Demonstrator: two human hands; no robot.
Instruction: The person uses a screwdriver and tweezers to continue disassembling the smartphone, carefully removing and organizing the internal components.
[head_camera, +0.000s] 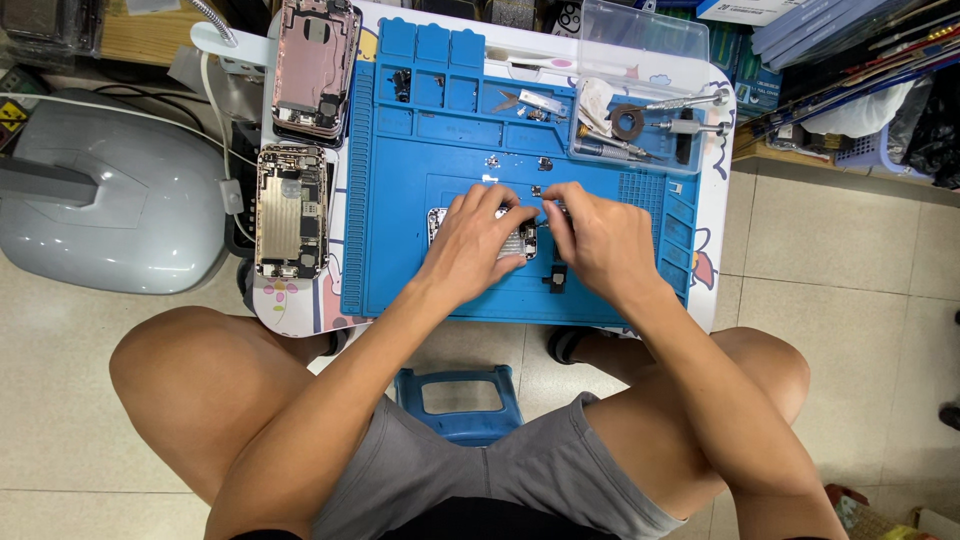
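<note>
Both hands press down on an open phone (515, 240), a flat metal case lying on a blue rubbery mat (400, 250). The left hand (478, 238) bends its fingers over the phone's left part. The right hand (596, 238) pinches its fingertips at the top edge; what they pinch is hidden. The phone's long way cannot be told. A small black part (556, 277) lies just below the right hand.

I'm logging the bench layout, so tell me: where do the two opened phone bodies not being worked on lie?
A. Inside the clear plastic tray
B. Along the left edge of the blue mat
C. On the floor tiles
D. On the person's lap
B: the pink opened phone and the gold opened phone lie one above the other beside the blue mat, on its left.
</note>
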